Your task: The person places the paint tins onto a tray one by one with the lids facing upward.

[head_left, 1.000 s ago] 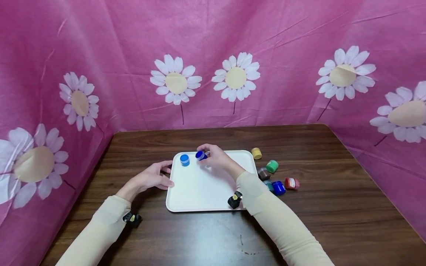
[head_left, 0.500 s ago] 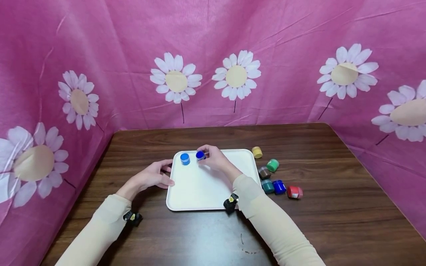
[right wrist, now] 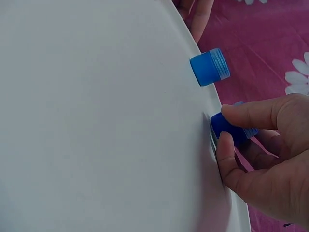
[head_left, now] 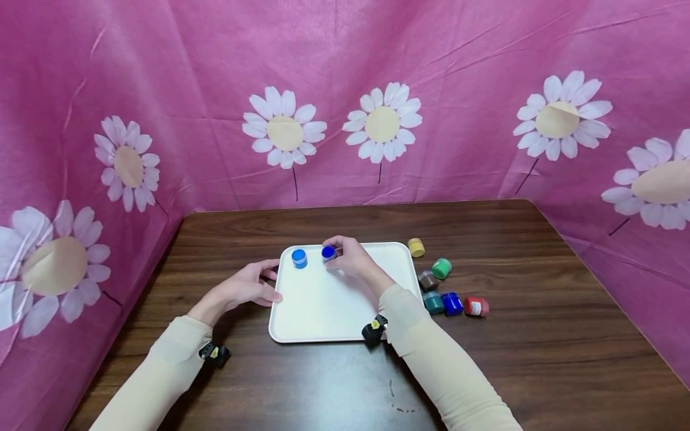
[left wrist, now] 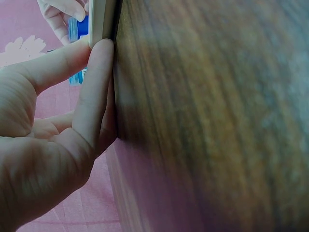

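Note:
On the white tray [head_left: 323, 311], toward its back edge, my right hand [head_left: 353, 257] holds a small dark blue paint jar [right wrist: 231, 126] between thumb and fingers. The jar is upright with its lid up, at the tray surface. A lighter blue paint jar [head_left: 299, 258] stands to its left, near the tray's back left corner. My left hand [head_left: 250, 284] rests at the tray's left edge, with thumb and finger touching the rim [left wrist: 100, 21]. Some of its fingertips are hidden from the head view.
Right of the tray lie a yellow jar [head_left: 415, 247], green jar [head_left: 441, 268], brown jar [head_left: 428, 281], teal jar [head_left: 433, 302], blue jar [head_left: 452, 303] and red jar [head_left: 477, 306]. The brown wooden table [head_left: 539, 335] is bordered by a pink flowered cloth [head_left: 458, 155].
The dark blue jar, tilted a second ago, is now upright and slightly farther right in my right hand. The red jar has rolled about on the table. My left hand stays put.

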{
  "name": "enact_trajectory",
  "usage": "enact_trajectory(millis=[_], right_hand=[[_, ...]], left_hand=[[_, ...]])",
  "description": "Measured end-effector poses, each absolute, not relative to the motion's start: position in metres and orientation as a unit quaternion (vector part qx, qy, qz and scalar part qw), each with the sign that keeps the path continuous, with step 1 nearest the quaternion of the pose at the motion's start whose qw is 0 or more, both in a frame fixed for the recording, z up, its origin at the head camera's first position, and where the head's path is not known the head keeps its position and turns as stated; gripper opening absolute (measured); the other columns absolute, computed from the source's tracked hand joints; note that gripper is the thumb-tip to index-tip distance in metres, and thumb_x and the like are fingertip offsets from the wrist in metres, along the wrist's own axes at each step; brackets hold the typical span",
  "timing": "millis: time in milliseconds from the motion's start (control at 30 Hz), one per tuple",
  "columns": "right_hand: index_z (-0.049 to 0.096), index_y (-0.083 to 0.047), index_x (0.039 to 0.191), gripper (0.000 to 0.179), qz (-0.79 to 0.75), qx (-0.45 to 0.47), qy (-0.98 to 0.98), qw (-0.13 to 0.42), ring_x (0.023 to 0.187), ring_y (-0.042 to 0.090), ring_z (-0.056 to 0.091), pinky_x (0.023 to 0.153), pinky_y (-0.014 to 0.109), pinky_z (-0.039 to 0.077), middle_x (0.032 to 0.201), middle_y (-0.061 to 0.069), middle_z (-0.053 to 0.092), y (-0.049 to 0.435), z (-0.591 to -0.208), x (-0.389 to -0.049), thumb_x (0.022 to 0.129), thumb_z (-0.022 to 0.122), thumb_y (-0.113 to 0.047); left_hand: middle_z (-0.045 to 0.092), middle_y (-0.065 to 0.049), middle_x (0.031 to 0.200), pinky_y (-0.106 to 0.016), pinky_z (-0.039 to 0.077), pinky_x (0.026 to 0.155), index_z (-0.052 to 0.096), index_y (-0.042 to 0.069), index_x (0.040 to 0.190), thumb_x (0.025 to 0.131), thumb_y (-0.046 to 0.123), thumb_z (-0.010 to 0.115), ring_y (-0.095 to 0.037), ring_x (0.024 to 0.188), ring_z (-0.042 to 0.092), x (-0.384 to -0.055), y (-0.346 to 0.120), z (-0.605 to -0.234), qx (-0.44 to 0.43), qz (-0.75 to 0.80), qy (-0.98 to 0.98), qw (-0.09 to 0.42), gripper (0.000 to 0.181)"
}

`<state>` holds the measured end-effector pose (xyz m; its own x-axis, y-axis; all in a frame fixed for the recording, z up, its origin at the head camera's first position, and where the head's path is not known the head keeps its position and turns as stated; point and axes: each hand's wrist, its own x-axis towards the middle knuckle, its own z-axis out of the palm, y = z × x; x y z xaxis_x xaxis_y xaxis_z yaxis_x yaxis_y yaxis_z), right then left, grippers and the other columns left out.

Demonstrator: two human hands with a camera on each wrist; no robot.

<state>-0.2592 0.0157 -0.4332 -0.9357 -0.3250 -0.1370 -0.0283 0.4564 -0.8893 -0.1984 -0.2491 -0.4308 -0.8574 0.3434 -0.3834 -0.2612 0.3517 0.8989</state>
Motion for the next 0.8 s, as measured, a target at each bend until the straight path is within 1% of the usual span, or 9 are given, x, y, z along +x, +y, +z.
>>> enact_trajectory(millis=[400, 600, 800], right_hand=[[0.067, -0.004, 0.125, 0.044, -0.523, -0.085, 0.836, 0.144, 0.111, 0.029, 0.059, 0.106, 0.042, 0.047, 0.121, 0.014, 0.067, 0.0168, -0.4336, -0.2578, 0.084, 0.076, 0.01], [0.067, -0.004, 0.126, 0.045, -0.522, -0.088, 0.836, 0.144, 0.112, 0.028, 0.058, 0.107, 0.041, 0.046, 0.123, 0.013, 0.066, 0.017, -0.4336, -0.2572, 0.084, 0.077, 0.008], [0.059, -0.001, 0.134, 0.055, -0.531, -0.104, 0.83, 0.133, 0.114, 0.029, 0.057, 0.105, 0.039, 0.047, 0.128, 0.015, 0.064, 0.0183, -0.4324, -0.2554, 0.083, 0.077, 0.01]], left_hand=[[0.04, -0.027, 0.127, -0.044, 0.062, 0.078, 0.02, -0.005, 0.158, 0.083, -0.011, 0.076, -0.022, 0.085, 0.068, -0.1992, -0.2487, -0.4332, 0.034, 0.579, 0.77, 0.266, 0.094], [0.039, -0.026, 0.127, -0.043, 0.062, 0.078, 0.02, -0.006, 0.157, 0.082, -0.01, 0.077, -0.022, 0.086, 0.069, -0.1981, -0.25, -0.4323, 0.036, 0.579, 0.77, 0.267, 0.094], [0.039, -0.026, 0.127, -0.043, 0.062, 0.078, 0.02, -0.006, 0.157, 0.082, -0.011, 0.076, -0.022, 0.085, 0.068, -0.198, -0.2498, -0.4326, 0.036, 0.581, 0.768, 0.267, 0.094]])
